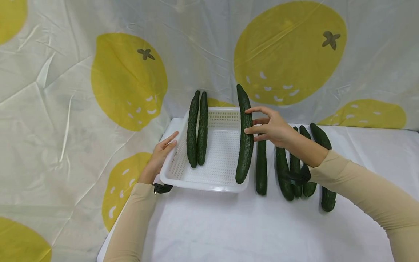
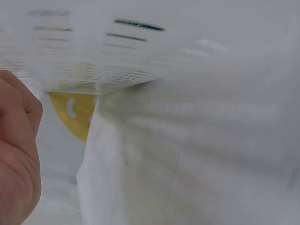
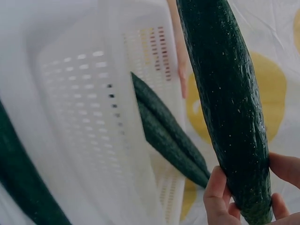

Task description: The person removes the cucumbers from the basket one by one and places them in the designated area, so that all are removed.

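The held cucumber (image 1: 243, 145) is long, dark green and gently curved, its skin bumpy with a slight gloss and small pale flecks; its far end narrows and the near end is blunt and rounded. It is above the right side of the white basket (image 1: 204, 187), overlapping the rim in the head view, with the far end reaching past the back wall. The right hand (image 1: 270, 127) grips it between thumb and fingers. The left hand (image 1: 161, 154), well apart from the right, lies at the basket's left side with its visible fingers stretched out, probably touching the wall, though its wrist view is too dim to be sure.

Two slimmer cucumbers (image 1: 198, 138) lie side by side in the basket's left half, their ends rising over the back rim. On the white-covered desk (image 1: 242, 229), one cucumber (image 1: 261, 167) lies just beside the basket and four more (image 1: 284, 174) lie farther right; the right forearm (image 1: 307, 149) and a black wrist device (image 1: 298, 177) partly cover these. A lemon-print cloth (image 1: 203, 43) hangs behind.
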Motion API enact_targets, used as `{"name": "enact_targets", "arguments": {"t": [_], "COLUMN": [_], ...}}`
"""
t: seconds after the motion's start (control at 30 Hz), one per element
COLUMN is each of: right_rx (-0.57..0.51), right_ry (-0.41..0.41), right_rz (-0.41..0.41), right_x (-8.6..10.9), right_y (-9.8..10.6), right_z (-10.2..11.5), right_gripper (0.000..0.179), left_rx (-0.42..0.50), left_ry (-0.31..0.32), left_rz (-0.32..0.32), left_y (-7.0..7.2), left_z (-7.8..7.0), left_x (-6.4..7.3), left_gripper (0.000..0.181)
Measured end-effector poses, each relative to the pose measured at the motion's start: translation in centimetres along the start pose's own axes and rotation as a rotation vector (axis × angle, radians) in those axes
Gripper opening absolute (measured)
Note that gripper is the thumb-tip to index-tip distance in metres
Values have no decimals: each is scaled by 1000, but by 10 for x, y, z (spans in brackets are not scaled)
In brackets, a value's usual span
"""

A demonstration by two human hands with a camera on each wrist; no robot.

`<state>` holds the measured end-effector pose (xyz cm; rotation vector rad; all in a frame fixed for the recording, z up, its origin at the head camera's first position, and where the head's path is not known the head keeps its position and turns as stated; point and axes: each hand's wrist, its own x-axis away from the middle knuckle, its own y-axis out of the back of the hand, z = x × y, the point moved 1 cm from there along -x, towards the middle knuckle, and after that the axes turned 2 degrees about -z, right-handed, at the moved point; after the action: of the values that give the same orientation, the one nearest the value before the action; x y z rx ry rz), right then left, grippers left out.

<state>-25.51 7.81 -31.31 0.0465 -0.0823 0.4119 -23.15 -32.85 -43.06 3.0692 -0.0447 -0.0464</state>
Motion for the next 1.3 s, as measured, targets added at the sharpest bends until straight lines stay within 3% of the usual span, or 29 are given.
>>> {"name": "enact_targets", "arguments": {"t": [0.43,0.87,1.3], "right_rx": [45,59,63], "right_ry": [-14,-46,-67], "right_rz": [-23,-35,-27], "right_x": [19,42,59], "right_y": [37,72,115], "right_z": [-16,-33,-49], "right_gripper": [64,61,59], "left_rx": [-41,-3,-23], "left_ry": [19,14,12], "left_rz": [-3,9,3], "left_y": [1,0,0], "left_z": [0,0,-2], "left_x": [-1,0,2], "left_gripper": [54,53,53]}}
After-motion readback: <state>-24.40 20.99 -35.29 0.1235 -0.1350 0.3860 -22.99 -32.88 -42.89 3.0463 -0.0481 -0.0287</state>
